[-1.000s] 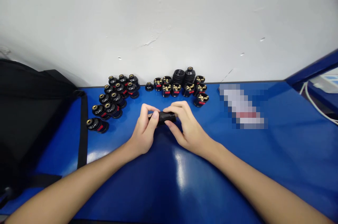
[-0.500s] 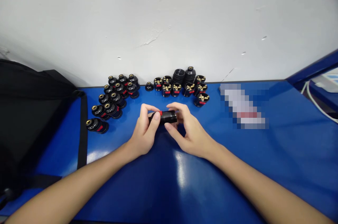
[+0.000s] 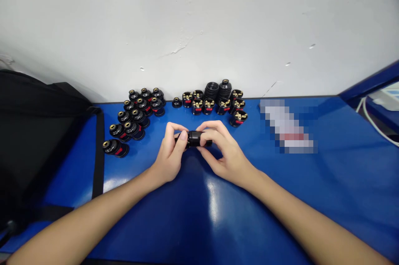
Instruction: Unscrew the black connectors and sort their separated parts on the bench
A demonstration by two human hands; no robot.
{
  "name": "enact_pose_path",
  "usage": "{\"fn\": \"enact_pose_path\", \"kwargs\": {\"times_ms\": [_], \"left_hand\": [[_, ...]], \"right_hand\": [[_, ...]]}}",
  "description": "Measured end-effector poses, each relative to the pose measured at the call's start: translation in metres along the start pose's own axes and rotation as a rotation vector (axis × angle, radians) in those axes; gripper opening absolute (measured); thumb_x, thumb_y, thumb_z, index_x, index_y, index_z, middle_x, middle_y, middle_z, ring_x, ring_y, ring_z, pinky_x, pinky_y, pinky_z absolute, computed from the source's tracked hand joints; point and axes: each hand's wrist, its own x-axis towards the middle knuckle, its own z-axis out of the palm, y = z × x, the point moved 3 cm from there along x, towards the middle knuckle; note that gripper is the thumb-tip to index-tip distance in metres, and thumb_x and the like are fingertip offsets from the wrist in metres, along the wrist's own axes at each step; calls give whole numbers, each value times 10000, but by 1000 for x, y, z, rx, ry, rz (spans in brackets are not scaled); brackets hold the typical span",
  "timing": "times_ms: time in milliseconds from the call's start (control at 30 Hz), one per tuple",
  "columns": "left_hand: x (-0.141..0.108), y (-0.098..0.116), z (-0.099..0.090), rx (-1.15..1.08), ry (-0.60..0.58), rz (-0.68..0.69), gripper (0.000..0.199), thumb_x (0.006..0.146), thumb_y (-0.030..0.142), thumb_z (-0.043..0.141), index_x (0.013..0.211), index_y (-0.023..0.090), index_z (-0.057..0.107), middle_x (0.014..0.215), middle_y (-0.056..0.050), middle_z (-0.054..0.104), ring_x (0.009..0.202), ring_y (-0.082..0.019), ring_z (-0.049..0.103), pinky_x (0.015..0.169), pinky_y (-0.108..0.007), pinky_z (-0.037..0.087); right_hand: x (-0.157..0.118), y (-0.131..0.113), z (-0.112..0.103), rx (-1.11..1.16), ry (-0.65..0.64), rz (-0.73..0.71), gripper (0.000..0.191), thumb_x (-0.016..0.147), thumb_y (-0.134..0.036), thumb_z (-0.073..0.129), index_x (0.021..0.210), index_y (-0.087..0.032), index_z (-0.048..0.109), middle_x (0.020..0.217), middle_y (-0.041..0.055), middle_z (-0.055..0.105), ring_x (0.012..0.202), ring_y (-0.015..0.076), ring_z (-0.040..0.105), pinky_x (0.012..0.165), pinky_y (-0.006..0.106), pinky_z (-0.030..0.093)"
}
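A black lamp holder [image 3: 195,137] lies sideways between my two hands, above the blue table. My left hand [image 3: 171,152] is closed on its left end, thumb in front and index finger behind. Around its right part are the bent fingers of my right hand [image 3: 222,148], with the thumb underneath. My fingers hide both ends. Behind my hands, several open lamp holder bases [image 3: 197,107] show brass contacts and red switches. A small black cap [image 3: 176,102] sits beside them, with stacked black threaded parts [image 3: 212,90] near the wall. Several capped lamp holders [image 3: 134,130] stand at the left.
The blue table [image 3: 199,219] meets a white wall [image 3: 199,28] at the back. A black bag [image 3: 37,132] with a strap lies at the left. A blurred-out pale item [image 3: 286,125] is on the right, and a white cable [image 3: 377,125] hangs farther right.
My right hand's fingers have closed over the right part of the lamp holder. Its red switch, visible before near my left thumb, is now out of sight. My left hand keeps its hold.
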Motion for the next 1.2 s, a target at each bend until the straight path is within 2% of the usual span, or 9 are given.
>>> {"fn": "enact_pose_path", "kwargs": {"times_ms": [133, 267, 367, 467, 667, 733, 833, 1067, 1200], "left_hand": [[-1, 0, 1, -34, -15, 14, 374, 1080, 603, 472, 1092, 231, 507, 762, 30, 549, 672, -147, 514, 614, -282, 403], [-1, -4, 0, -92, 22, 5, 331, 1092, 566, 476, 1131, 237, 488, 808, 22, 583, 717, -148, 541, 661, -283, 422], [-2, -7, 0, -114, 36, 13, 301, 1099, 538, 479, 1152, 242, 473, 827, 22, 595, 743, -148, 554, 690, -285, 430], [-2, -6, -1, -107, 36, 26, 285, 1103, 523, 476, 1148, 242, 470, 824, 24, 594, 736, -145, 548, 694, -285, 430], [-1, -6, -1, -84, 40, 15, 290, 1098, 525, 480, 1144, 239, 468, 824, 18, 601, 730, -146, 552, 686, -284, 436], [0, -6, -2, -74, 43, 11, 306, 1092, 541, 479, 1144, 239, 464, 814, 19, 599, 722, -149, 555, 677, -286, 437], [0, -6, -2, -64, 49, 11, 317, 1089, 552, 479, 1142, 239, 462, 808, 19, 598, 715, -151, 554, 665, -283, 432], [0, -3, -2, -64, 53, 58, 290, 1099, 518, 478, 1132, 231, 465, 790, 29, 584, 686, -136, 516, 661, -275, 415], [-2, -2, -2, -20, 59, 79, 287, 1101, 514, 472, 1132, 229, 463, 778, 31, 566, 673, -139, 500, 643, -278, 403]], "right_hand": [[0, 0, -1, -36, 58, 69, 258, 910, -37, 621, 875, -245, 472, 1129, 86, 586, 1028, 223, 640, 885, 388, 578], [1, 2, -5, -83, 128, 126, 311, 911, -164, 746, 830, -253, 459, 1037, 61, 678, 978, 237, 678, 879, 408, 568], [0, 6, -8, -64, 192, 193, 304, 896, -254, 808, 980, -261, 515, 1059, 61, 724, 971, 243, 721, 901, 425, 594], [-2, 8, -8, 10, 237, 247, 450, 900, -274, 808, 1217, -263, 490, 1157, 83, 715, 998, 239, 749, 921, 424, 631], [-2, 6, -10, 4, 176, 246, 576, 976, -230, 687, 1503, -243, 453, 1317, 138, 688, 1195, 285, 716, 1056, 491, 613], [-2, 6, -13, -43, 150, 224, 506, 985, -223, 663, 1471, -247, 522, 1372, 143, 674, 1239, 305, 696, 1065, 508, 609], [-1, 5, -15, -94, 133, 196, 414, 971, -199, 663, 1377, -247, 597, 1333, 128, 695, 1226, 309, 698, 1053, 507, 608], [5, -1, -19, -146, 90, 146, 344, 934, -145, 673, 1263, -239, 634, 1232, 110, 699, 1153, 286, 696, 1023, 470, 602], [10, -5, -23, -200, 18, 94, 279, 955, -133, 677, 1210, -237, 634, 1195, 113, 688, 1118, 274, 691, 1000, 464, 607]]}}
